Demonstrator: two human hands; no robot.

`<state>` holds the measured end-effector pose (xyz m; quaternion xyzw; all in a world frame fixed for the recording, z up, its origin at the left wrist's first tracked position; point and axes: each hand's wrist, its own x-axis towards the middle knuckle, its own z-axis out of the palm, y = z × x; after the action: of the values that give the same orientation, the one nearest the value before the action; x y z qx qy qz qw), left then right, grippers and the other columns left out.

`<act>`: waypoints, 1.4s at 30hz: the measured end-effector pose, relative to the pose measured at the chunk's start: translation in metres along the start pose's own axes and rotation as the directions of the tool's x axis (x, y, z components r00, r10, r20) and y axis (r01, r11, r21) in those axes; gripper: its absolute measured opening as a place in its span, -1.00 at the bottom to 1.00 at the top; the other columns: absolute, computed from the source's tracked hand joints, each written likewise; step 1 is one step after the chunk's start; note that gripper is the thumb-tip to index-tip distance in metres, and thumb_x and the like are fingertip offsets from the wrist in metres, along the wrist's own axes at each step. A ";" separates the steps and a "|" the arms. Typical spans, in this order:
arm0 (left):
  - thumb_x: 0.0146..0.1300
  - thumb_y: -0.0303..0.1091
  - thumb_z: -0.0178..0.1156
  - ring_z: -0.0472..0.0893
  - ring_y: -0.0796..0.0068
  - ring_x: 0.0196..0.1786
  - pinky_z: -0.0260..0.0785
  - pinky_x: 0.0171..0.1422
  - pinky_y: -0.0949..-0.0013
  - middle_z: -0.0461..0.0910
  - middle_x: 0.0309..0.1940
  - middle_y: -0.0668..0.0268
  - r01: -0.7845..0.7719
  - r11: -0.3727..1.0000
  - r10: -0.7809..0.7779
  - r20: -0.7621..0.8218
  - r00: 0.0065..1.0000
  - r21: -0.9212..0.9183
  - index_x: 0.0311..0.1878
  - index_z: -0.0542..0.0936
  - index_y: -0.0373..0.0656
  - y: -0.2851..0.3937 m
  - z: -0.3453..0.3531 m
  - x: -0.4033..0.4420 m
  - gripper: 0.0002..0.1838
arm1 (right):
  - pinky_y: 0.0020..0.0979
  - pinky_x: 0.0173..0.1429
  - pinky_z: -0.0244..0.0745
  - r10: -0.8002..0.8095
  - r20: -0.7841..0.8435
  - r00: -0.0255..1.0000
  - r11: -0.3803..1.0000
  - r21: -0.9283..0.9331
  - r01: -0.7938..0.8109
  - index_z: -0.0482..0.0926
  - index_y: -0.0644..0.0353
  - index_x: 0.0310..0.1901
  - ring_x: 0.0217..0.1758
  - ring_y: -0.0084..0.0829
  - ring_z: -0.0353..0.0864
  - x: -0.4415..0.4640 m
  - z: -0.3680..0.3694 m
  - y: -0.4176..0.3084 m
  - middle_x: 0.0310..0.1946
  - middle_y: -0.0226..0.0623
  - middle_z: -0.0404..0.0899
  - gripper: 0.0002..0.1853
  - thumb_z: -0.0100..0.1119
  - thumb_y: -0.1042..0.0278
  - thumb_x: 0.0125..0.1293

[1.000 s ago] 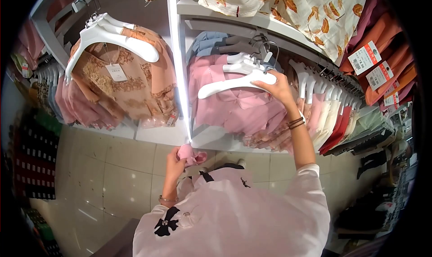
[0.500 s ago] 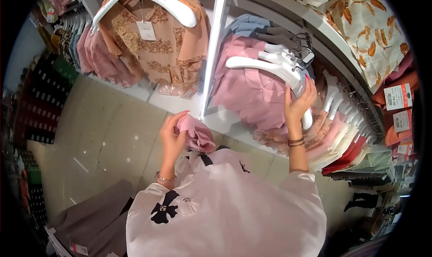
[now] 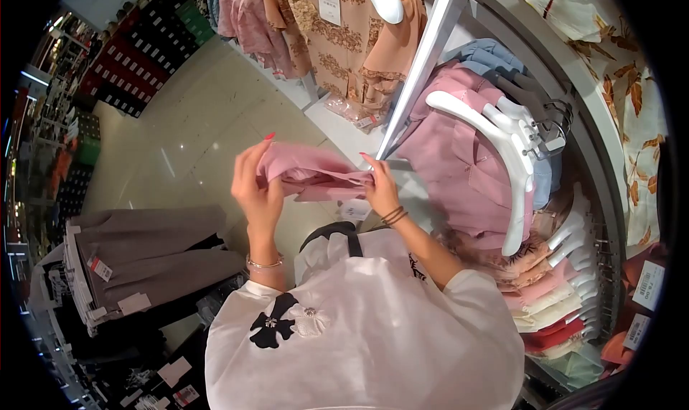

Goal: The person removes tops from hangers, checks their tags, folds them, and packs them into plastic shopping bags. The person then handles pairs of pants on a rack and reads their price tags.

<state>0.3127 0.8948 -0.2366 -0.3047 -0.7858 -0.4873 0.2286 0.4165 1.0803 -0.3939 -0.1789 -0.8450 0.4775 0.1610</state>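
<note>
A folded pink garment is stretched between my two hands in front of my chest. My left hand is closed round its left end, with the thumb towards me. At the other end my right hand pinches the edge of the cloth. A pale tag shows just below the garment, near my right hand. To the right hang pink shirts on white hangers, apart from my hands.
A white upright post divides the racks ahead. An orange patterned blouse hangs beyond it. Several garments on hangers line the right side. Grey trousers hang low on the left, beside the tiled floor.
My right hand has left the hangers and come over to the pink garment, gripping its right end. My left hand has raised the garment, which is now spread wider. The view has turned left.
</note>
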 end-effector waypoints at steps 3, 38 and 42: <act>-0.13 -0.68 0.04 0.56 0.28 -0.17 0.41 -0.14 0.40 0.55 -0.19 0.18 0.050 0.985 -0.042 -0.051 0.998 0.164 -0.08 0.54 -0.23 0.000 -0.031 -0.006 -0.56 | -0.26 -0.09 0.39 -0.137 -0.114 0.984 0.985 -0.116 0.124 0.34 -0.07 0.16 -0.08 -0.08 0.41 0.014 -0.040 -0.015 -0.10 -0.12 0.33 -0.32 0.16 0.58 -0.09; 0.11 -0.48 -0.04 0.46 0.02 -0.58 0.28 -0.45 0.31 0.43 -0.63 -0.03 0.755 0.626 -0.654 -0.396 0.645 0.195 -0.23 0.47 -0.36 -0.022 -0.209 -0.047 -0.80 | -0.34 -0.46 0.36 -0.987 0.056 0.153 0.154 0.618 0.771 0.49 0.18 -0.58 -0.55 -0.31 0.47 0.022 0.269 -0.205 -0.58 -0.28 0.49 -0.84 0.22 0.31 -0.03; 0.09 -0.49 -0.03 0.50 -0.08 -0.45 0.33 -0.38 0.19 0.43 -0.58 -0.09 0.677 0.682 -0.502 -0.495 0.709 0.278 -0.21 0.47 -0.34 -0.056 -0.250 -0.023 -0.80 | -0.25 0.02 0.38 -0.498 0.858 -0.125 0.518 0.410 0.751 0.43 0.22 0.00 -0.09 -0.06 0.48 0.055 0.302 -0.233 -0.15 0.00 0.50 -0.61 0.01 0.16 0.23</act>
<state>0.3054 0.6433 -0.1815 0.1311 -0.8704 -0.3934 0.2654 0.1995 0.7675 -0.3358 0.5458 -0.7821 0.2452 -0.1740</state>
